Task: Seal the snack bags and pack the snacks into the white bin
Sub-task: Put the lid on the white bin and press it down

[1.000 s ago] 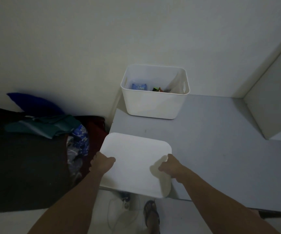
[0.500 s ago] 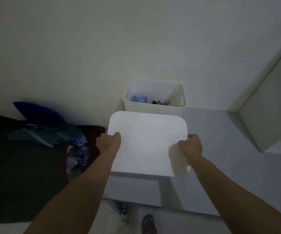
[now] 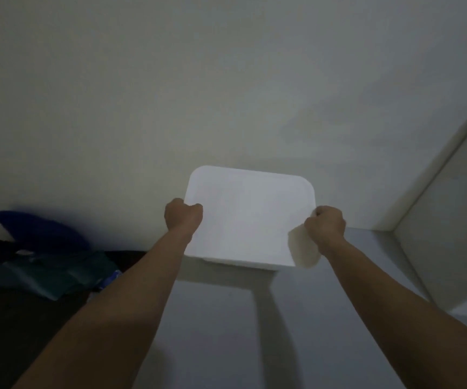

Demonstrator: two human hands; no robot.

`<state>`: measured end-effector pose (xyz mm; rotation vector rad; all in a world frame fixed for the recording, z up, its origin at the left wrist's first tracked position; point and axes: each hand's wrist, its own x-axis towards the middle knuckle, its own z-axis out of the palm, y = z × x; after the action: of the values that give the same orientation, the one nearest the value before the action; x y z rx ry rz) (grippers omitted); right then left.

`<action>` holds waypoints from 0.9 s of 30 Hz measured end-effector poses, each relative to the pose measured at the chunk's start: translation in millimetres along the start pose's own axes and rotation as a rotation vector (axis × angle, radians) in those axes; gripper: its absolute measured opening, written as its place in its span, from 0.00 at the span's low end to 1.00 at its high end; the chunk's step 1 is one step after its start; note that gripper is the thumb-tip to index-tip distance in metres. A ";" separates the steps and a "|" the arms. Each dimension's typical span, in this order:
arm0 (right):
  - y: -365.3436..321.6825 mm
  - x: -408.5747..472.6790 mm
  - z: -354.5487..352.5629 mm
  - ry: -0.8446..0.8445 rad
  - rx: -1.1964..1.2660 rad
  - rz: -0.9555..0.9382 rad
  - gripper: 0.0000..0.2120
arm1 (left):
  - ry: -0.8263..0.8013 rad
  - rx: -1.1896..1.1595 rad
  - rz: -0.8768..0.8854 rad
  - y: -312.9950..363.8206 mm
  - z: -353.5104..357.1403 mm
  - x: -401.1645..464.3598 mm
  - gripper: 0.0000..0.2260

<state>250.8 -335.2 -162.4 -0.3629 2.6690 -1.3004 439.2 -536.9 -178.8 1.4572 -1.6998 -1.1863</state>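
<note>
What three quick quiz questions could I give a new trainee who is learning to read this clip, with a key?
1. True or false: both hands grip the lid.
2. Which edge does the left hand hold? A) near edge B) left edge C) far edge
3. Fill in: the surface below the lid is a grey ____.

Key
1. True: the left hand and the right hand each curl round an edge of the lid.
2. B: it holds the left edge; the right hand holds the right edge.
3. Table. The bin itself is hidden under the lid, so whether the lid is seated cannot be told.
</note>
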 end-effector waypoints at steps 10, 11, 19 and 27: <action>-9.1 97.2 34.3 -0.018 -0.105 0.004 0.11 | -0.172 0.133 0.055 26.1 48.6 76.1 0.10; -9.6 100.2 36.6 -0.023 -0.116 0.010 0.12 | -0.178 0.155 0.058 24.7 52.6 82.2 0.11; -1.5 111.4 54.1 -0.055 -0.224 -0.012 0.12 | -0.083 0.220 0.081 14.9 72.5 103.8 0.13; -4.1 109.0 71.0 -0.058 -0.224 -0.046 0.06 | -0.050 0.217 0.090 2.7 59.7 116.7 0.11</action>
<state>163.8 -421.7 -205.8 -0.4832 2.7781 -0.9875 360.4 -635.5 -214.0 1.4687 -1.9581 -1.0239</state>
